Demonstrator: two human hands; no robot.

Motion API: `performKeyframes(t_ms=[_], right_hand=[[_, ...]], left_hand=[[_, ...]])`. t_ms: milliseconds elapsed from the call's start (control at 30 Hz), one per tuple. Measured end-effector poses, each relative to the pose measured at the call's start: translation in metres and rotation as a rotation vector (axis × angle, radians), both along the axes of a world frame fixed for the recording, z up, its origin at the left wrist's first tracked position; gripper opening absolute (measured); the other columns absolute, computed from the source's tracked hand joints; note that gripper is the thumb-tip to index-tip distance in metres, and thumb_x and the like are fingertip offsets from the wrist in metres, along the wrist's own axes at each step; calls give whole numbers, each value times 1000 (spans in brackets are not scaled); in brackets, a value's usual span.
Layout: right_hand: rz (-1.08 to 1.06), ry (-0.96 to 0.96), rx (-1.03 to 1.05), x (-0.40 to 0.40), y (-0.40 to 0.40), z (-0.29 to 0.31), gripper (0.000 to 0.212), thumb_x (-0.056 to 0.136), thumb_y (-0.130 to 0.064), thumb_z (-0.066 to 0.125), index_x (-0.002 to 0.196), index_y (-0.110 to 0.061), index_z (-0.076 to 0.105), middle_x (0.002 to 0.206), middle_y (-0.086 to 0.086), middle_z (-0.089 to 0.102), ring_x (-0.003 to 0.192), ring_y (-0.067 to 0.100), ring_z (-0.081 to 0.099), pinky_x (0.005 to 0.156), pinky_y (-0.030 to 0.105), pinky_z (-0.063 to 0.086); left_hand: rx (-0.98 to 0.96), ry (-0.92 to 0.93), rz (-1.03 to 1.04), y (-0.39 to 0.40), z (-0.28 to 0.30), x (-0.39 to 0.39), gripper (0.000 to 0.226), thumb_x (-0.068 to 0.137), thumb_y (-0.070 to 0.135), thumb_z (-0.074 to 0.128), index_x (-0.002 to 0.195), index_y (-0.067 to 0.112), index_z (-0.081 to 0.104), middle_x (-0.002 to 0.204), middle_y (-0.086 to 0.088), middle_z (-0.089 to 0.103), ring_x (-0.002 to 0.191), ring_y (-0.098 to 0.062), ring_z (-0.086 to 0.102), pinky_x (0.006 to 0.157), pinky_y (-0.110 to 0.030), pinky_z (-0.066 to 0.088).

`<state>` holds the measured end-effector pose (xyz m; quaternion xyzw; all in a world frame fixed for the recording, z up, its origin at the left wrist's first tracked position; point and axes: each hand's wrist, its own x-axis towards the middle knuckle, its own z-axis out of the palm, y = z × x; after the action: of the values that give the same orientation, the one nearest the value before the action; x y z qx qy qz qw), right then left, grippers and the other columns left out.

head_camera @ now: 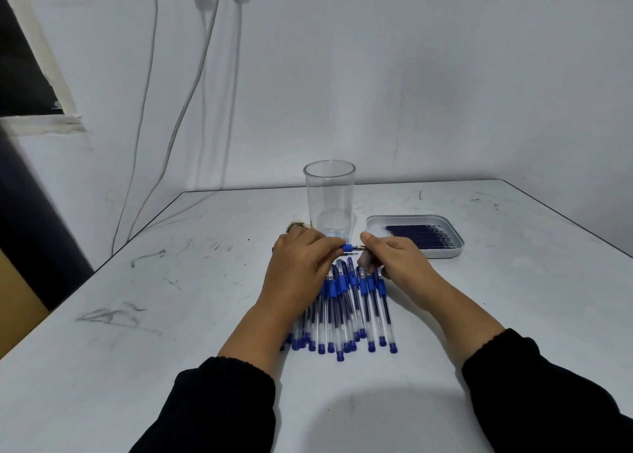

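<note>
At 10 o'clock in the view, two cords (150, 110) hang down the wall towards the far-left corner of the worktop (154, 315), a pale surface marked with dark scuffs.

The left hand (298, 267) reaches in from 7 o'clock out of a black cuff. Its grip is narrow, with thumb and fingertips pinching the blue collar of a pen (347, 248). The pen lies crosswise in the air, running from 9 to 3 o'clock. Most of its barrel is hidden under that hand, and a bit of blue shows at the hand's 9 o'clock edge. At 12 o'clock of the knuckles sits a small brownish thing, too hidden to make out.

At 6 o'clock of the pen, a pile (346, 312) of similar pens lies on the worktop, partly under the left wrist. Their blue collars point to 12 o'clock and their end plugs to 6. At 12 o'clock of the pen, a clear cup (330, 196) stands upright just behind both hands.

The right hand (394, 261) comes in from 5 o'clock. Its grip is also narrow, pinching the pen's thin tip end. I cannot tell whether that tip is seated in the collar or pulled loose.

At 2 o'clock of this hand, a shallow tray (373, 220) holds dark refills (421, 237) laid side by side.
</note>
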<state>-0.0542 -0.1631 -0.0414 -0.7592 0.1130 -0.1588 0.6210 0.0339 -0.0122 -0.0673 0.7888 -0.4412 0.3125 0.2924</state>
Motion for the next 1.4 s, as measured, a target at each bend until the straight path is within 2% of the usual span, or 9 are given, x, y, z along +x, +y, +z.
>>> performKeyframes(t_ms=[100,233,533,667,833,1067,1167,1267,1400], right_hand=[[20,-11,63,-2,1,3,34,100,-25,48,83,0,64,65,1,62,51,5,48,45,8,36],[51,-36,76,-3,2,5,15,96,-9,52,85,-2,60,75,11,59,49,4,49,44,9,36],[34,-10,1,-1,-4,1,28,98,-21,52,87,0,67,76,5,64,50,1,51,47,9,39],[-71,34,-180,0,-27,3,22,96,-29,55,93,-12,70,81,1,70,67,7,61,61,15,46],[-138,246,-410,-10,-62,0,5,83,-17,73,87,-14,72,78,-3,69,69,5,62,53,14,41],[-100,413,-609,-9,-69,-4,11,75,-20,80,80,-24,72,81,-7,68,84,12,62,81,31,50],[-95,316,-545,-11,-67,-1,13,75,-19,80,81,-25,70,78,-8,65,77,8,60,72,27,47],[-62,207,-435,-8,-61,2,15,75,-19,81,81,-28,70,82,-2,71,77,12,64,78,32,51],[16,144,-342,-5,-49,3,14,76,-18,80,85,-24,72,78,3,74,70,14,61,75,34,51]], left_hand=[[-4,-6,2,0,1,0,33,91,37,47,105,20,71,87,4,65,85,-18,54,76,-28,34],[-1,-6,0,0,1,-1,32,91,37,48,105,20,71,87,5,64,85,-19,54,76,-28,35],[0,-16,6,1,1,-1,32,91,37,47,105,19,71,87,4,65,85,-18,54,75,-29,36],[-34,0,31,2,1,1,28,91,33,52,105,18,71,88,4,66,87,-19,55,75,-31,37],[-42,-8,42,2,-2,4,22,89,27,58,105,17,71,88,3,67,86,-19,55,75,-31,38],[-29,7,44,2,-1,2,23,87,27,58,103,16,72,87,2,67,86,-20,56,75,-32,39],[-33,3,48,2,-1,2,19,87,23,62,103,16,71,88,2,67,86,-20,56,76,-31,37],[-37,2,50,2,-2,2,19,87,24,62,102,16,71,87,3,67,85,-19,56,75,-31,37],[-21,11,46,1,-2,2,22,87,28,58,101,18,72,85,3,66,84,-19,55,75,-32,38]])
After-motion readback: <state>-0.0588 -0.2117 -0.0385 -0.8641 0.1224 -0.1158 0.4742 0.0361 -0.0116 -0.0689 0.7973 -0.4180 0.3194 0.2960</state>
